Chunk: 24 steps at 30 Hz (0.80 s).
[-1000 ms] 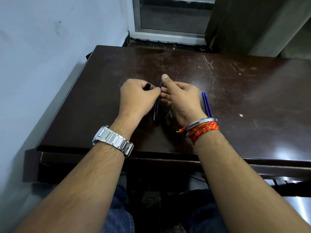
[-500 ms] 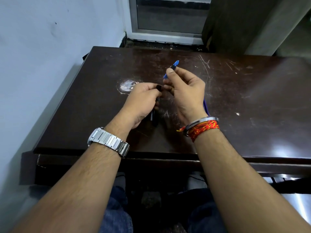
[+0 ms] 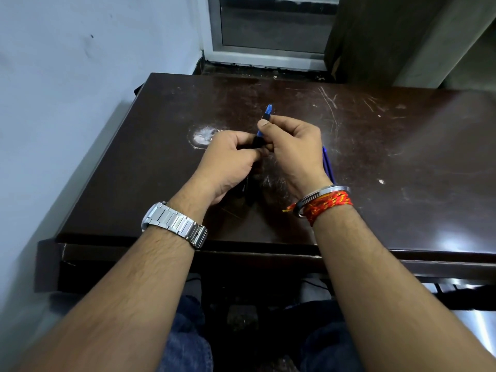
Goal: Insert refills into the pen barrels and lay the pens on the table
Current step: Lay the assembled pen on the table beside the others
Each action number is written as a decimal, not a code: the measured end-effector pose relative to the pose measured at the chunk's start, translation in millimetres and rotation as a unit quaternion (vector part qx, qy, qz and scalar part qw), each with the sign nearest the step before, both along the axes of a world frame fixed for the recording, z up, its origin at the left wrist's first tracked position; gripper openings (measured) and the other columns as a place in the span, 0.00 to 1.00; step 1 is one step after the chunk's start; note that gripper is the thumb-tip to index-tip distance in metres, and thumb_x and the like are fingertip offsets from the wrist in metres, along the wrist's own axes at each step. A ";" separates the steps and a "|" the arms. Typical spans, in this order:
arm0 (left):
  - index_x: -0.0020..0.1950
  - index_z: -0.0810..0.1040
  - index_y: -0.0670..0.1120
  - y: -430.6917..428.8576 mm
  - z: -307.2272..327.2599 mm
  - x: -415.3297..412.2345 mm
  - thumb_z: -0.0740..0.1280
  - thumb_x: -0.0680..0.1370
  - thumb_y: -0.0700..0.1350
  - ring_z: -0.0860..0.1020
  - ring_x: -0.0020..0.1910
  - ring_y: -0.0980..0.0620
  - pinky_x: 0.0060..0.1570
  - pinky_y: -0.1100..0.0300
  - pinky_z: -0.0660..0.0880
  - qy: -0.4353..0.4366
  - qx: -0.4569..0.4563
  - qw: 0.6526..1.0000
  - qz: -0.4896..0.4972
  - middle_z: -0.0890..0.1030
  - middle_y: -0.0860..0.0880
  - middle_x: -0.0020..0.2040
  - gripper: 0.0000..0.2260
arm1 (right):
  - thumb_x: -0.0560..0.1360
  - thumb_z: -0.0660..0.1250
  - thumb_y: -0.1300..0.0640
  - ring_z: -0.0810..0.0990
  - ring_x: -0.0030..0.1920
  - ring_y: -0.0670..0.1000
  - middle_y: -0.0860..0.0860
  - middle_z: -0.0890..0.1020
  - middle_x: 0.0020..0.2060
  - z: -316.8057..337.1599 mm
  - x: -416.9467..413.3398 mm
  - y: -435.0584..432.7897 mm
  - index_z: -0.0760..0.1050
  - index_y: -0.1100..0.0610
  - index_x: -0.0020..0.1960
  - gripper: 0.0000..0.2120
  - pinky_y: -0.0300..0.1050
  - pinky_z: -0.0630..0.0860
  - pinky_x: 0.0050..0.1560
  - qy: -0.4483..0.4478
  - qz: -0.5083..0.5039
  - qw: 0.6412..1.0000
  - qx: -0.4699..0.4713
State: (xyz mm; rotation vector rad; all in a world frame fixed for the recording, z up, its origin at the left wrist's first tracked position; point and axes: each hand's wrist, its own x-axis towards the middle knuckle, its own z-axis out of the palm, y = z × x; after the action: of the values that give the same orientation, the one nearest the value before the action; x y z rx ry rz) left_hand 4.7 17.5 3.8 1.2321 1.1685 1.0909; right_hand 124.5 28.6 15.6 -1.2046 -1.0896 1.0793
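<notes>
Over the middle of the dark brown table (image 3: pixel 402 162), my right hand (image 3: pixel 292 149) grips a blue pen barrel (image 3: pixel 265 116) that points up and away from me. My left hand (image 3: pixel 228 159) is closed on a small black piece (image 3: pixel 258 143) at the barrel's lower end, touching the right hand's fingers. Under my left hand lie dark pen parts (image 3: pixel 248 189), mostly hidden. Two blue pens (image 3: pixel 328 165) rest on the table just right of my right wrist, partly covered by it.
A white worn patch (image 3: pixel 204 135) marks the table left of my hands. A pale wall runs along the left, and a metal-framed window (image 3: pixel 271 28) stands behind the table. The table's front edge lies under my forearms.
My right hand lifted the blue barrel off the table and tilted it upward. My left hand moved in and now pinches the black piece against the barrel's lower end.
</notes>
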 end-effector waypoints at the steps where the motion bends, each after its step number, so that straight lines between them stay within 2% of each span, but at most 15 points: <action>1: 0.43 0.88 0.51 -0.5 1.2 -0.1 0.69 0.74 0.36 0.87 0.45 0.50 0.45 0.56 0.81 -0.005 0.000 1.000 0.001 0.88 0.46 0.44 0.12 | 0.74 0.72 0.62 0.79 0.40 0.50 0.53 0.82 0.35 0.0 -0.1 -0.1 0.83 0.56 0.39 0.06 0.53 0.79 0.45 -0.001 0.003 1.000 -0.001; 4: 0.41 0.89 0.53 -0.9 4.0 -0.7 0.68 0.71 0.38 0.87 0.42 0.52 0.41 0.61 0.81 -0.011 0.002 1.000 0.011 0.88 0.48 0.41 0.12 | 0.75 0.71 0.62 0.79 0.41 0.54 0.55 0.81 0.36 0.5 0.0 -0.8 0.83 0.58 0.40 0.06 0.62 0.80 0.50 0.005 0.004 1.000 -0.007; 6: 0.39 0.88 0.53 0.4 4.7 -1.9 0.68 0.73 0.37 0.85 0.36 0.56 0.35 0.63 0.79 0.001 0.001 1.000 0.029 0.87 0.51 0.37 0.13 | 0.75 0.71 0.61 0.80 0.40 0.51 0.53 0.82 0.35 0.3 0.5 -0.6 0.83 0.56 0.40 0.05 0.58 0.81 0.48 0.012 -0.001 1.000 -0.007; 8: 0.36 0.87 0.55 2.0 4.9 -3.4 0.67 0.74 0.37 0.80 0.29 0.60 0.28 0.64 0.74 0.021 -0.004 0.998 0.067 0.85 0.54 0.33 0.16 | 0.75 0.72 0.60 0.80 0.37 0.45 0.46 0.82 0.32 0.4 0.7 0.2 0.83 0.52 0.41 0.06 0.46 0.80 0.44 -0.001 -0.014 1.000 0.003; 9: 0.35 0.87 0.55 2.6 5.0 -3.9 0.67 0.74 0.37 0.78 0.27 0.61 0.26 0.65 0.72 0.029 -0.004 0.996 0.085 0.84 0.55 0.31 0.16 | 0.74 0.73 0.60 0.81 0.37 0.45 0.45 0.83 0.32 0.1 0.7 0.8 0.83 0.52 0.41 0.05 0.44 0.79 0.44 -0.006 -0.021 1.000 0.004; 11: 0.33 0.86 0.56 2.3 5.8 -3.4 0.68 0.74 0.36 0.76 0.24 0.63 0.23 0.70 0.70 0.032 0.004 0.994 0.101 0.83 0.56 0.29 0.17 | 0.73 0.75 0.58 0.86 0.42 0.52 0.50 0.86 0.38 -2.3 1.4 2.0 0.84 0.52 0.43 0.02 0.52 0.83 0.49 -0.028 -0.027 0.999 -0.011; 12: 0.32 0.86 0.56 1.9 6.1 -2.7 0.69 0.73 0.36 0.76 0.24 0.64 0.23 0.71 0.69 0.035 0.013 0.994 0.104 0.82 0.57 0.27 0.17 | 0.72 0.76 0.56 0.87 0.45 0.55 0.53 0.87 0.41 -3.4 2.4 2.5 0.84 0.54 0.46 0.04 0.56 0.83 0.51 -0.047 -0.028 0.998 -0.030; 14: 0.31 0.85 0.57 2.3 6.0 -2.4 0.70 0.72 0.38 0.75 0.23 0.64 0.24 0.72 0.68 0.058 0.024 0.990 0.126 0.80 0.59 0.25 0.15 | 0.69 0.77 0.53 0.87 0.46 0.55 0.54 0.87 0.41 -6.6 5.9 2.7 0.84 0.55 0.47 0.09 0.58 0.83 0.51 -0.110 -0.027 0.990 -0.084; 17: 0.31 0.85 0.58 5.7 3.7 -5.4 0.69 0.72 0.40 0.72 0.22 0.61 0.26 0.66 0.68 0.087 0.023 0.981 0.173 0.76 0.59 0.22 0.15 | 0.67 0.77 0.53 0.85 0.39 0.51 0.51 0.85 0.33 -8.0 12.3 1.6 0.83 0.54 0.35 0.06 0.47 0.83 0.45 -0.226 -0.050 0.966 -0.117; 19: 0.32 0.85 0.54 7.3 1.6 -7.1 0.68 0.71 0.40 0.69 0.21 0.60 0.25 0.64 0.66 0.096 0.021 0.975 0.198 0.75 0.57 0.23 0.12 | 0.66 0.78 0.52 0.83 0.35 0.49 0.49 0.83 0.29 -5.5 14.5 0.0 0.82 0.55 0.33 0.08 0.42 0.80 0.39 -0.283 -0.067 0.949 -0.121; 22: 0.34 0.83 0.48 7.4 -0.9 -7.6 0.67 0.70 0.42 0.67 0.19 0.59 0.22 0.64 0.63 0.117 0.021 0.968 0.220 0.74 0.55 0.23 0.06 | 0.67 0.76 0.54 0.85 0.40 0.54 0.55 0.85 0.33 -4.5 14.7 -0.3 0.84 0.60 0.38 0.09 0.49 0.83 0.43 -0.331 -0.032 0.930 -0.154; 24: 0.32 0.82 0.48 7.9 -2.9 -7.8 0.67 0.69 0.43 0.66 0.19 0.60 0.21 0.65 0.62 0.128 0.015 0.966 0.223 0.71 0.57 0.20 0.07 | 0.69 0.76 0.54 0.84 0.44 0.56 0.57 0.85 0.37 -5.8 14.1 -0.1 0.84 0.62 0.42 0.10 0.47 0.82 0.41 -0.356 -0.021 0.919 -0.167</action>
State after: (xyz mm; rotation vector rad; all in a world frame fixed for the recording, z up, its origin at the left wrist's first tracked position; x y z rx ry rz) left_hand -3.2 25.3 0.9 1.1870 1.6907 1.3052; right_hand 138.6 28.5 9.8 -1.9786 -1.4448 0.8199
